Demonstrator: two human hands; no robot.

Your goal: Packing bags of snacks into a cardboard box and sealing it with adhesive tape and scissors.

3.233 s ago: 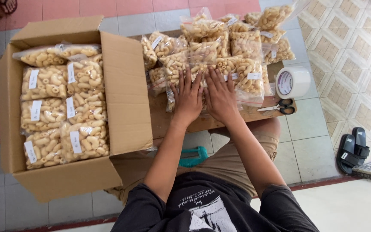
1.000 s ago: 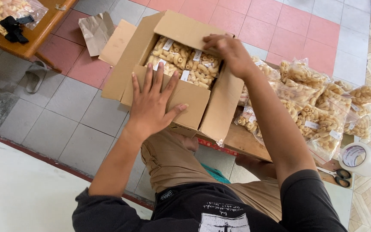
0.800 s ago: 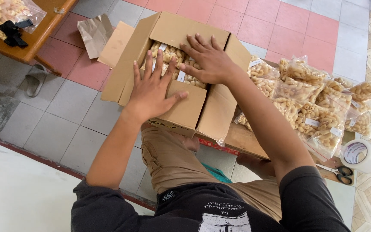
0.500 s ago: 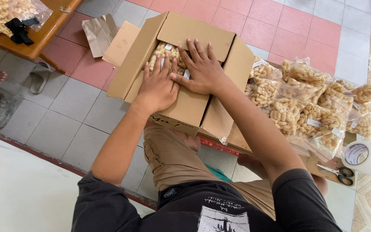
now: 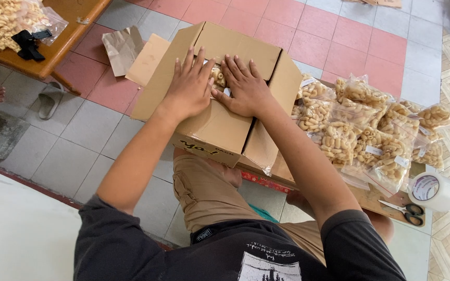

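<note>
Flat and spread, both hands — left hand point(image 5: 188, 86), right hand point(image 5: 245, 88) — pressed the cardboard box point(image 5: 220, 119) flaps down, gripping nothing; snack bags point(image 5: 360, 130) lay beside it on the tabletop point(image 5: 376, 200).

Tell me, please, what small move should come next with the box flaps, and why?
Probably press both flaps flat until they meet: the left hand and right hand hold them down on the cardboard box, yet snack bags show through a gap.

You have one cardboard box point(image 5: 220, 125), one roll of tape point(image 5: 433, 191), one pair of scissors point(image 5: 407, 210) and two loose cardboard pieces point(image 5: 131, 54); the snack bags point(image 5: 360, 130) overlap too much to count.
</note>
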